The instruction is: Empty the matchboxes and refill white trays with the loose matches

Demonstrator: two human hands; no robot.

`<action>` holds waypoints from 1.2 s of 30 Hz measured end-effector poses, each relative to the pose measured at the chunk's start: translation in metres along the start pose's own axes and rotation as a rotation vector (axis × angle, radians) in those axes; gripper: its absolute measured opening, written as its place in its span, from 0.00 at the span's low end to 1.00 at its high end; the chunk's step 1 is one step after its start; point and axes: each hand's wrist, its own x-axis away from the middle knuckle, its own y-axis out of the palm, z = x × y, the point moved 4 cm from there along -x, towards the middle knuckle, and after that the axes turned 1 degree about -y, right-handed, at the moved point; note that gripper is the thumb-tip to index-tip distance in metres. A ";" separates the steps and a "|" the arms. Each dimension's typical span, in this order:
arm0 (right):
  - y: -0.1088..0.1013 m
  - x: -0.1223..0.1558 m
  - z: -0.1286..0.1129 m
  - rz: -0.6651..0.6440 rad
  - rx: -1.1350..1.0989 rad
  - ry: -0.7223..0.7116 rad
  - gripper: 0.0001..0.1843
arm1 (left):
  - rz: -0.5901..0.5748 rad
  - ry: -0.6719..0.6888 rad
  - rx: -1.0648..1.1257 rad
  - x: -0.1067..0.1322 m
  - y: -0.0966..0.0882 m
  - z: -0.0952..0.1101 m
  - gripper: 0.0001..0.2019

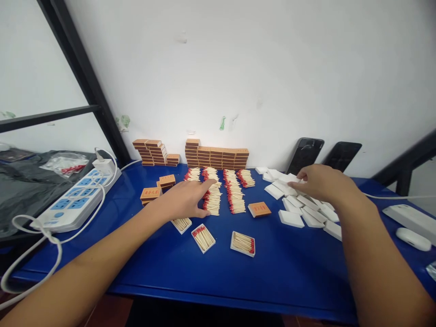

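My left hand (187, 200) reaches over the matches, its thumb and forefinger spread on either side of a row of red-tipped matches (213, 200). Its other fingers are hidden. On the right, my right hand (318, 181) has thumb and fingers closed at the edge of a white matchbox tray (289, 178) in a loose heap of such trays (291, 218). Another row of matches (234, 195) lies right of my left hand. Nearer me are two filled trays, a tilted one (203, 238) and one further right (243, 244); a third (181, 225) is partly under my left hand.
Stacked matchboxes (218, 156) line the wall, with more stacks (151, 152) further left. A single orange matchbox (259, 209) lies mid-table. A power strip (75, 200) with white cables occupies the left. Two dark phones (305, 154) lean on the wall; a white case (413, 239) lies right.
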 end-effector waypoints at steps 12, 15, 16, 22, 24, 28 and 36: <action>-0.012 0.107 -0.171 -0.154 -0.641 -0.775 0.16 | 0.050 -0.020 0.106 -0.001 -0.011 -0.010 0.41; 0.002 0.137 -0.198 -0.147 -0.550 -0.829 0.28 | 0.056 -0.025 0.092 -0.001 -0.011 -0.013 0.39; 0.008 0.142 -0.201 -0.139 -0.512 -0.837 0.31 | 0.054 -0.024 0.093 0.000 -0.011 -0.014 0.39; 0.017 0.140 -0.200 -0.181 -0.407 -0.880 0.14 | 0.077 -0.029 0.111 0.002 -0.015 -0.012 0.34; 0.012 0.138 -0.197 -0.213 -0.384 -0.891 0.09 | 0.088 -0.018 0.140 0.003 -0.018 -0.010 0.32; 0.004 0.133 -0.190 -0.230 -0.357 -0.905 0.10 | 0.078 0.044 0.237 0.005 -0.027 -0.008 0.20; 0.008 0.130 -0.191 -0.269 -0.375 -0.919 0.20 | 0.151 0.007 0.206 0.005 -0.036 -0.016 0.13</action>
